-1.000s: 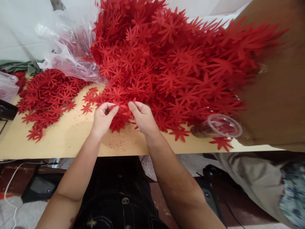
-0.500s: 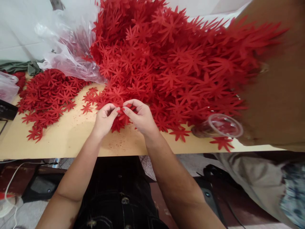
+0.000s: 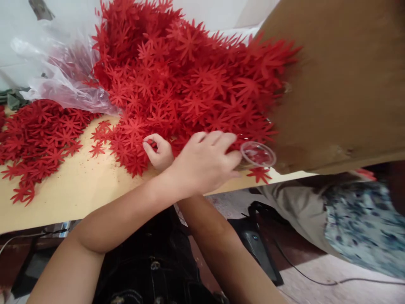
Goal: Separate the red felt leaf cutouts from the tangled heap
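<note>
A big heap of red flower-shaped cutouts [image 3: 190, 84] covers the back of the tan table [image 3: 72, 185]. My right hand [image 3: 158, 153] rests at the heap's near edge, thumb and fingers pinched on a red flower cutout [image 3: 152, 145]. My left hand [image 3: 205, 162] crosses over my right forearm. Its fingers are spread, and the fingertips reach the rim of a clear plastic cup [image 3: 257, 154] lying on its side near the table's front edge. Nothing shows in the left hand.
A smaller pile of red cutouts [image 3: 38, 139] lies at the left. A crumpled clear plastic bag [image 3: 60, 76] sits behind it. A brown cardboard sheet [image 3: 341, 80] fills the upper right. Another person in grey and floral cloth [image 3: 357, 219] is at the right.
My left hand left the cutout both hands were working on and swung right, over my right arm, to the cup. The view shifted to the right.
</note>
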`<act>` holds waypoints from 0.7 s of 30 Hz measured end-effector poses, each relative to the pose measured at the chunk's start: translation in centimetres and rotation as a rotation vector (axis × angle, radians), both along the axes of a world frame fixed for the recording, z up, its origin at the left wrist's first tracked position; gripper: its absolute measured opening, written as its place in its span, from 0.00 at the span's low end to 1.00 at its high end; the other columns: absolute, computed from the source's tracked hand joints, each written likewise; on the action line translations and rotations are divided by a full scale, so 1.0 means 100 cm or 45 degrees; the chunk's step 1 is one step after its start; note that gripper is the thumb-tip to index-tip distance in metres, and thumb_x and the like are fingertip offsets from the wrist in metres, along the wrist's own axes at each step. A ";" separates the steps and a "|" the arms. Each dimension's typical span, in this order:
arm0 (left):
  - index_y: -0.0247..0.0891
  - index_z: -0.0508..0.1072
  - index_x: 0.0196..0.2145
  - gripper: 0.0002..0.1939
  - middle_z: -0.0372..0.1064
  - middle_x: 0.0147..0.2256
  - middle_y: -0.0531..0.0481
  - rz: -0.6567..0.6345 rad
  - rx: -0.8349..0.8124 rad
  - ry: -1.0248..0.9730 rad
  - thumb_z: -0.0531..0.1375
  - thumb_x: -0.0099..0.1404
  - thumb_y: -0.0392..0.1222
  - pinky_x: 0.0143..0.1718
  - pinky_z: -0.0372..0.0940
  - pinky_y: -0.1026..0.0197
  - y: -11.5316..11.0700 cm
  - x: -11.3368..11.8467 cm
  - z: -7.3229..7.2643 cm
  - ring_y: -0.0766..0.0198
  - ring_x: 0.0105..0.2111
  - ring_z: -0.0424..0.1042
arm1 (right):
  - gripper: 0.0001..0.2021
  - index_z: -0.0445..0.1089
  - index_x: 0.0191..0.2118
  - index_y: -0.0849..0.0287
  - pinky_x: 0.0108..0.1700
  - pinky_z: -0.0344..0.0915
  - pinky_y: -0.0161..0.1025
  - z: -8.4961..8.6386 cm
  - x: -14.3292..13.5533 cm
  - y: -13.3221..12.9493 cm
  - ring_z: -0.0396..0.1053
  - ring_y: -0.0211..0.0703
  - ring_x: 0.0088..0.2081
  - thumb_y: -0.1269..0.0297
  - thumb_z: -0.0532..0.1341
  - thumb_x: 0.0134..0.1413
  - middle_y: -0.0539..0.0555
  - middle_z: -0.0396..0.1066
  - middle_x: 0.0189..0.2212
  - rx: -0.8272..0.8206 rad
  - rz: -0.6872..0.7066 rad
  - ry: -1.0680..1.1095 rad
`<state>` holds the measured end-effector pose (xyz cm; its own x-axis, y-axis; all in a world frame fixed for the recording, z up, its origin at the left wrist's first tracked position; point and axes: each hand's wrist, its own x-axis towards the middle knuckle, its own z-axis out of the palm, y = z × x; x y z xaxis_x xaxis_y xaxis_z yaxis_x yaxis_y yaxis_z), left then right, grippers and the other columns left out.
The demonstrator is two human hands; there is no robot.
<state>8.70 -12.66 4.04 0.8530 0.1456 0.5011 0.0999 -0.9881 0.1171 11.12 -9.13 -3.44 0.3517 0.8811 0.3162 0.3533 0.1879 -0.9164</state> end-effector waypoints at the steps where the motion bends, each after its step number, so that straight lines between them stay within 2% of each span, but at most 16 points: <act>1: 0.37 0.73 0.41 0.16 0.66 0.50 0.41 -0.066 0.049 0.048 0.57 0.60 0.49 0.52 0.56 0.50 -0.004 0.017 0.000 0.52 0.52 0.63 | 0.05 0.63 0.30 0.55 0.31 0.60 0.38 -0.002 -0.001 0.000 0.63 0.37 0.29 0.63 0.52 0.53 0.50 0.65 0.26 0.012 -0.003 -0.008; 4: 0.38 0.74 0.43 0.22 0.62 0.55 0.42 -0.147 0.070 0.180 0.59 0.56 0.54 0.59 0.48 0.46 -0.007 0.061 -0.005 0.47 0.59 0.55 | 0.04 0.63 0.31 0.57 0.31 0.60 0.36 -0.009 -0.002 0.001 0.61 0.35 0.27 0.64 0.54 0.51 0.50 0.65 0.26 0.007 -0.043 0.038; 6: 0.38 0.75 0.42 0.23 0.61 0.56 0.42 -0.159 0.044 0.245 0.58 0.56 0.56 0.60 0.46 0.45 -0.006 0.081 -0.010 0.46 0.60 0.53 | 0.05 0.63 0.31 0.58 0.31 0.59 0.35 -0.012 -0.002 0.001 0.61 0.35 0.27 0.64 0.54 0.50 0.49 0.64 0.25 0.001 -0.027 0.059; 11: 0.38 0.78 0.38 0.23 0.66 0.53 0.40 -0.152 0.032 0.394 0.52 0.60 0.57 0.58 0.48 0.43 -0.007 0.110 -0.027 0.45 0.57 0.57 | 0.05 0.64 0.31 0.58 0.31 0.59 0.34 -0.011 -0.003 0.002 0.60 0.34 0.27 0.64 0.54 0.51 0.49 0.64 0.25 0.025 0.032 0.052; 14: 0.38 0.78 0.39 0.24 0.65 0.53 0.39 -0.166 0.043 0.461 0.51 0.60 0.58 0.56 0.50 0.42 -0.008 0.117 -0.032 0.45 0.57 0.58 | 0.05 0.64 0.31 0.58 0.32 0.60 0.34 -0.008 -0.004 0.002 0.61 0.34 0.27 0.64 0.54 0.50 0.49 0.65 0.26 0.040 0.052 0.059; 16: 0.38 0.78 0.37 0.24 0.66 0.52 0.39 -0.179 0.030 0.477 0.51 0.60 0.58 0.55 0.51 0.42 -0.008 0.118 -0.030 0.44 0.56 0.59 | 0.05 0.65 0.31 0.59 0.31 0.60 0.34 -0.006 -0.003 0.001 0.62 0.34 0.27 0.65 0.54 0.50 0.50 0.66 0.26 0.031 0.032 0.085; 18: 0.38 0.78 0.36 0.22 0.68 0.49 0.39 -0.200 0.006 0.436 0.51 0.62 0.55 0.53 0.53 0.44 -0.006 0.114 -0.021 0.46 0.53 0.62 | 0.06 0.66 0.32 0.59 0.31 0.61 0.34 -0.006 -0.002 -0.001 0.63 0.35 0.27 0.64 0.55 0.50 0.50 0.67 0.26 0.021 -0.028 0.121; 21: 0.37 0.76 0.35 0.16 0.71 0.42 0.42 -0.228 -0.026 0.298 0.50 0.64 0.44 0.46 0.58 0.52 0.001 0.093 0.002 0.53 0.45 0.68 | 0.07 0.67 0.35 0.59 0.32 0.63 0.35 -0.007 0.004 -0.001 0.65 0.36 0.29 0.62 0.57 0.51 0.51 0.69 0.29 0.017 -0.201 0.171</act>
<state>18.02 -12.54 4.21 0.9582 -0.0092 0.2860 -0.0488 -0.9901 0.1318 11.52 -9.23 -4.10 0.5248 0.8078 0.2683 0.2544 0.1520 -0.9551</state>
